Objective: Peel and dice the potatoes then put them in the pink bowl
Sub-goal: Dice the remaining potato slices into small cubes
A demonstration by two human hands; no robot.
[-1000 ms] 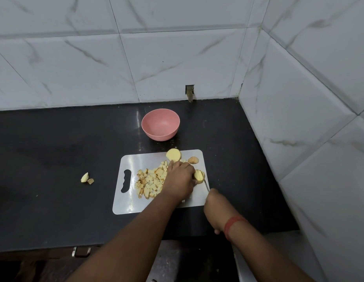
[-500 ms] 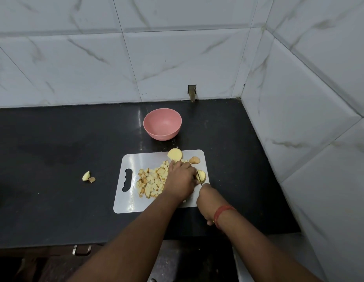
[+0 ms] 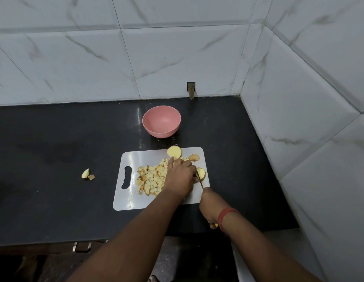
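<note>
Two potato scraps [image 3: 88, 174] lie at left on the black tabletop [image 3: 55, 159]. On the white cutting board [image 3: 134, 157], diced potato [image 3: 151, 179] is heaped; the left hand [image 3: 180, 178] steadies a potato piece [image 3: 201, 173], its grip partly hidden. The right hand [image 3: 210, 203] clenches a knife [image 3: 200, 181], mid-dicing. Remaining pieces need cutting. The pink bowl [image 3: 161, 121] sits empty behind.
</note>
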